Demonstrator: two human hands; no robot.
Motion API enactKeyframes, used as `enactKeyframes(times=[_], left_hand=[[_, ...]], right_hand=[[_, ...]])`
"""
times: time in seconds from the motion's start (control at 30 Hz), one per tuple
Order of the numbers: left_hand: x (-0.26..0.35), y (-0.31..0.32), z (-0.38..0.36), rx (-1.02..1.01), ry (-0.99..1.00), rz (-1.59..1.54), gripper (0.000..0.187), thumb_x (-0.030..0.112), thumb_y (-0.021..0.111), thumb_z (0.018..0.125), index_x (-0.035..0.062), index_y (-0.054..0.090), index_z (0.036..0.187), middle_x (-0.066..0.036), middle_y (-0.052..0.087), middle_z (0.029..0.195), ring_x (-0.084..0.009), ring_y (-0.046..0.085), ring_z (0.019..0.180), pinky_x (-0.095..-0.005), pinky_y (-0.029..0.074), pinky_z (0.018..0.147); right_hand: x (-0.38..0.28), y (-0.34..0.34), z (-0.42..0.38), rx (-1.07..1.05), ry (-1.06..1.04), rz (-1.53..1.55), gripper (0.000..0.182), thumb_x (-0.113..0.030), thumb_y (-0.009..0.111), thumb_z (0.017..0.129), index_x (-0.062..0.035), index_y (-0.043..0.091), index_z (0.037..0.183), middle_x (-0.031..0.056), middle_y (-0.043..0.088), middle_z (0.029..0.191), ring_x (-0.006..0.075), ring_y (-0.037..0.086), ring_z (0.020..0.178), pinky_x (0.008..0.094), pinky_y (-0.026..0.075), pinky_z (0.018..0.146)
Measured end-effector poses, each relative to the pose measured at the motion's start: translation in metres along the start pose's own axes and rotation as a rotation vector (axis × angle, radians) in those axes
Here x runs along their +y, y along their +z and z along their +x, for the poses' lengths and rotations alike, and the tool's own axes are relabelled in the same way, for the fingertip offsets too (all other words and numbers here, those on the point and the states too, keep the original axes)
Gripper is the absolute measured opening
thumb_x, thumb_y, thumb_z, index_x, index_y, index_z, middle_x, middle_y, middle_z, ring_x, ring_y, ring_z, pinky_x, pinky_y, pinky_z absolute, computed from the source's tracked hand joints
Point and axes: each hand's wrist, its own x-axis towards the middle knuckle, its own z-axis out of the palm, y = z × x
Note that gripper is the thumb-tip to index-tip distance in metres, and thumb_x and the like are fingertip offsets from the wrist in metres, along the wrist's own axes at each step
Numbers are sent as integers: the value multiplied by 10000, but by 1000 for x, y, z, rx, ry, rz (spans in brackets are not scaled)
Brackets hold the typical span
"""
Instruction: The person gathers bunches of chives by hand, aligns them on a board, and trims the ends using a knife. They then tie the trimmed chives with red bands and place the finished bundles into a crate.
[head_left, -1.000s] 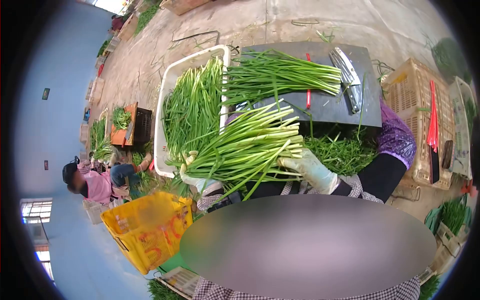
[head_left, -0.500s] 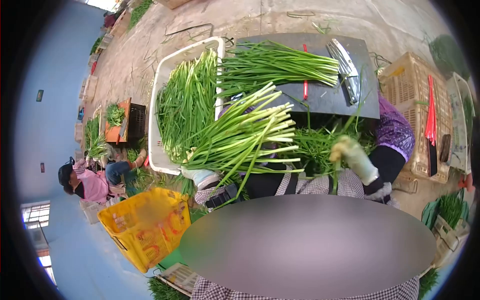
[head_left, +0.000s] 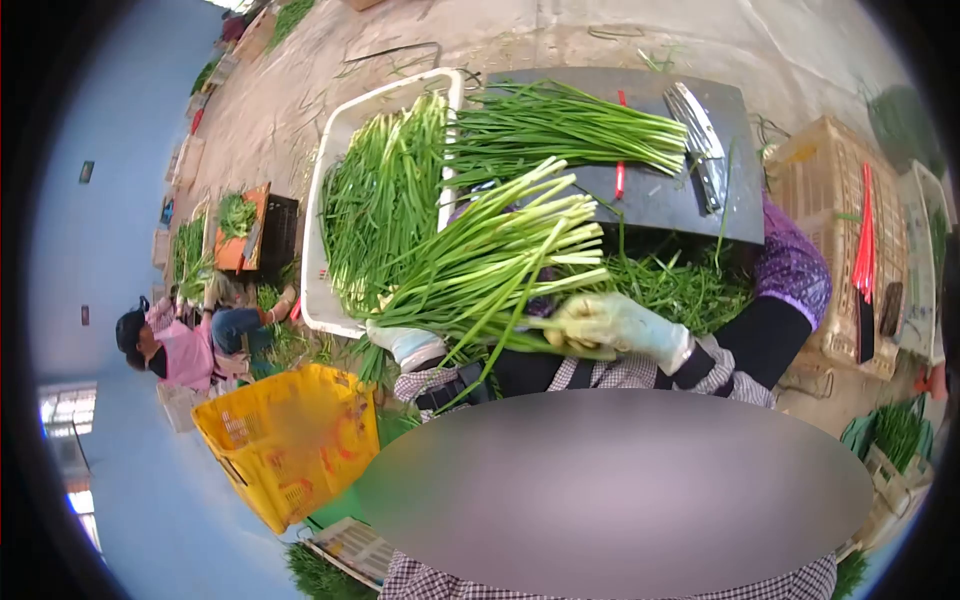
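A large bunch of green stalks with pale ends (head_left: pixel 500 240) lies across my lap, held near its leafy part by my gloved left hand (head_left: pixel 405 345). My gloved right hand (head_left: pixel 600 325) is closed on the pale end of a stalk at the bunch's lower right edge. Beyond the bunch, another bundle of stalks (head_left: pixel 570 125) rests on a dark board (head_left: pixel 640 215) over a red strip (head_left: pixel 620 175). A knife (head_left: pixel 700 140) lies to the right of that bundle. At the left, a white crate (head_left: pixel 315 225) holds more stalks.
Loose green leaves (head_left: pixel 680 290) lie below the board. A yellow crate (head_left: pixel 290 440) stands at the lower left. A beige crate (head_left: pixel 825 190) on the right bears red strips (head_left: pixel 865 235) and a dark blade. A seated person (head_left: pixel 185 350) is at the far left.
My right hand has moved left from above the loose leaves to the bunch and closed on a stalk. My left hand still holds the bunch. The view has shifted slightly.
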Motion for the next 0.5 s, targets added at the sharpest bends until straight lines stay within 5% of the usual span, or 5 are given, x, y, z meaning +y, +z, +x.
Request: enactKeyframes(times=[0.03, 0.1, 0.17, 0.27, 0.5], left_hand=[[1, 3, -2, 130, 23, -27, 580, 511, 389, 986, 54, 657, 1222, -165, 681, 1185, -388, 645, 1110, -600, 501, 1032], [-2, -1, -5, 109, 113, 9, 515, 486, 417, 982, 64, 667, 1139, -146, 685, 1136, -360, 653, 1044, -551, 524, 991], [-2, -7, 6, 82, 176, -160, 336, 397, 479, 943, 108, 639, 884, -97, 686, 911, -302, 654, 924, -521, 548, 878], [3, 14, -13, -52, 66, -205, 315, 373, 503, 920, 131, 565, 728, -69, 639, 774, -265, 651, 877, -510, 562, 866], [2, 55, -34, 87, 223, -461, 182, 220, 574, 940, 83, 574, 821, -33, 572, 739, -201, 598, 820, -374, 562, 888]], right_hand=[[2, 2, -6, 36, -231, -157, 287, -330, 652, 1063, -61, 742, 1100, -54, 662, 835, 45, 570, 710, 243, 497, 665], [29, -16, -16, 45, -187, -158, 280, -319, 647, 1057, -59, 747, 1082, 24, 723, 873, 132, 652, 679, 299, 538, 660], [80, -33, -18, 460, -284, -739, 218, -250, 671, 1015, -68, 763, 1090, 114, 767, 923, 235, 723, 775, 358, 563, 719], [34, -4, -47, 566, -394, -993, 190, -241, 720, 949, -99, 770, 1066, 138, 766, 934, 322, 739, 828, 435, 573, 754], [-54, 19, 1, 1129, -670, -1218, 228, -227, 811, 878, -101, 732, 1050, 77, 650, 839, 308, 600, 793, 435, 480, 745]])
